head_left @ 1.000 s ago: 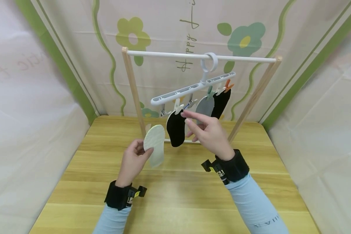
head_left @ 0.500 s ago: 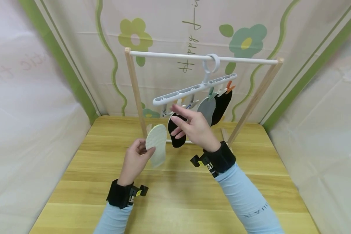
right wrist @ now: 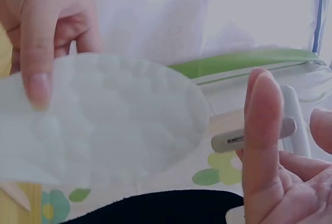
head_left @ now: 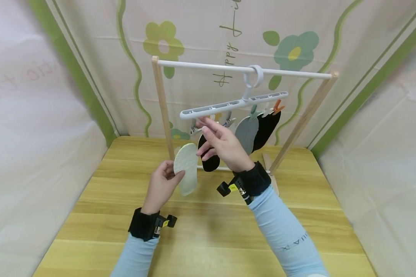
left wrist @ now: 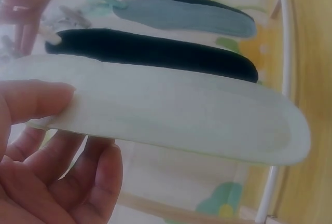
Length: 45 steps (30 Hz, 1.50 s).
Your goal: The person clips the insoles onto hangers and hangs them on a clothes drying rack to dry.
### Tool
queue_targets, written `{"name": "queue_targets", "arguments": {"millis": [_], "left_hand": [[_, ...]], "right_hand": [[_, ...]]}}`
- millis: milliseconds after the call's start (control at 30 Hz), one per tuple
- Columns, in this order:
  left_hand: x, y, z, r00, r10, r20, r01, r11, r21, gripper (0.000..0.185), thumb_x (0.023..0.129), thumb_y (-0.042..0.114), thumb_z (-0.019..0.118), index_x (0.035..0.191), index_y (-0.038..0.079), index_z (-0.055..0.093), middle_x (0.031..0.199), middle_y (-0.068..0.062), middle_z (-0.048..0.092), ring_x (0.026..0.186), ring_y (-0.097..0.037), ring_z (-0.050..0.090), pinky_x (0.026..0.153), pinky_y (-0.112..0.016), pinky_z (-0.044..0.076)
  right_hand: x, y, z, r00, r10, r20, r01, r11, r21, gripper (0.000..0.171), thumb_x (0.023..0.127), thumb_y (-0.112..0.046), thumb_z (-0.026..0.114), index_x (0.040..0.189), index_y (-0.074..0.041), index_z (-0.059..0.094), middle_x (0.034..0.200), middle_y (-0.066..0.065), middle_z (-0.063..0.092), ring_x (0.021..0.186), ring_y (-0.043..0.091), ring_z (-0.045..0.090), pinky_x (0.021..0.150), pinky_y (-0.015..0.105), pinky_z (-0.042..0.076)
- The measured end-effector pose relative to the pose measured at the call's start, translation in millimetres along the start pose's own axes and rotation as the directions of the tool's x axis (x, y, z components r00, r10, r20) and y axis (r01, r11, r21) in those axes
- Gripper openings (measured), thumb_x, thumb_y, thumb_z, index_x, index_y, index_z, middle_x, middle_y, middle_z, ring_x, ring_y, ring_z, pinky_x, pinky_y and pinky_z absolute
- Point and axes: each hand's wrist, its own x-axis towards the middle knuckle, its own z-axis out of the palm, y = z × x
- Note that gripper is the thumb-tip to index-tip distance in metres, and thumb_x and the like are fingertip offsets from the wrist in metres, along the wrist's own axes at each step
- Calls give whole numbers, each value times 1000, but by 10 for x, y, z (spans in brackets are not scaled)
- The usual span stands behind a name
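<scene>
My left hand [head_left: 162,185] pinches a pale green insole [head_left: 186,168] by its edge and holds it upright below a white clip hanger [head_left: 228,104]. In the left wrist view the same insole [left wrist: 181,115] lies between my thumb and fingers. My right hand [head_left: 221,145] reaches up under the hanger's left arm, forefinger and thumb on a small grey clip [right wrist: 228,141]. A black insole [head_left: 210,161] hangs clipped just behind that hand. A grey insole [head_left: 246,132] and another black one [head_left: 268,125] hang further right.
The hanger hooks over a white rail [head_left: 208,67] on two wooden posts [head_left: 161,107], standing at the back of a wooden table [head_left: 211,231]. Cloth walls with flower prints close in the left, right and back sides.
My right hand moved left and up, from beside the hanging black insole to a clip under the hanger's left arm. The hanger swung more level. My left hand raised the pale insole slightly.
</scene>
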Motion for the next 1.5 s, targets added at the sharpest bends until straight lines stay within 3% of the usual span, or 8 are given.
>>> {"name": "queue_targets", "arguments": {"millis": [167,367,600,800,933,1133,1500], "left_hand": [[11,22,0,999,-38,3,38,999,18,29,93,7,70,117,0,58,117,-18,68,101,-27,67,84,-35,56],[-19,287,-24,999,-24,22,23,999,31,26,94,2,66,117,-5,56,117,-23,67,103,-32,67,86,-37,56],[33,144,-40,999,-28,24,28,1000,-7,27,94,6,69,116,-1,56,115,-18,68,102,-28,67,86,-36,56],[-25,366,-50,999,2,33,-3,1000,17,23,94,0,66,113,-6,56,112,-23,68,100,-33,67,84,-36,56],[-16,303,-45,999,-2,36,1,1000,14,23,93,-1,66,113,-7,56,112,-24,68,99,-33,67,83,-35,57],[38,42,-10,1000,-10,27,10,1000,11,26,93,3,69,115,-3,58,112,-19,69,98,-28,68,81,-32,57],[46,5,15,999,43,27,-43,999,14,24,92,12,72,111,3,61,105,-12,72,90,-22,68,77,-31,57]], "right_hand": [[57,19,35,1000,15,5,-15,998,53,49,106,-26,48,153,-17,38,142,6,51,79,26,70,64,35,59],[106,37,72,1000,9,27,-12,996,86,48,107,-24,47,152,-10,39,143,12,48,79,21,68,64,30,57],[114,33,97,998,-31,48,26,995,100,41,106,-23,47,144,-6,46,133,13,57,76,21,66,61,29,57],[97,57,134,998,-58,16,56,992,112,40,105,-20,46,140,-1,47,131,21,57,70,18,60,61,27,55],[92,73,155,999,-50,-16,51,992,118,40,103,-21,45,138,-1,48,125,18,59,66,17,57,60,26,54],[89,106,163,998,-54,-45,58,993,103,36,105,-19,43,135,-1,51,117,12,63,65,16,59,58,28,56],[79,135,160,996,-51,-71,58,993,101,37,104,-22,43,133,0,52,120,25,58,64,14,61,58,28,57]]}}
